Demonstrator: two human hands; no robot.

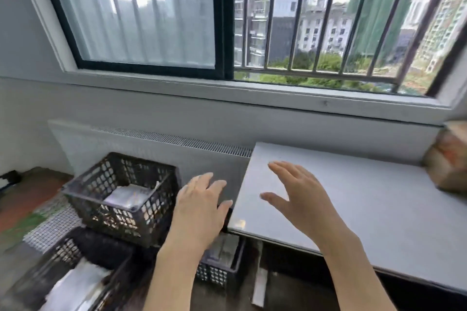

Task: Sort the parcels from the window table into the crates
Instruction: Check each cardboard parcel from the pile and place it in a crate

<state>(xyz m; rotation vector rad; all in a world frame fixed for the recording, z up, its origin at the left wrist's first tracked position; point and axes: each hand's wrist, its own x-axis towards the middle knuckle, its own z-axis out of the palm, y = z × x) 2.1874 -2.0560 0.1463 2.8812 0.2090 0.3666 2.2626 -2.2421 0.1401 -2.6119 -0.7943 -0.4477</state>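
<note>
Left hand and right hand — fingers spread, empty, above table

White window table under the sill; one tan parcel lies at its far right edge, blurred.

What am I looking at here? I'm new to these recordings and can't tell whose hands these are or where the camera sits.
There is no machine: a person wears a wide-angle camera on the head, so you look forward and down at their own two bare hands. The left hand hangs open above the crates, holding nothing. The right hand is open too, fingers spread over the white table under the window. At the table's far right edge lies a brownish parcel, blurred. Left of the table stand black crates: the upper crate holds a white parcel, and the crates below it also hold packets.
</note>
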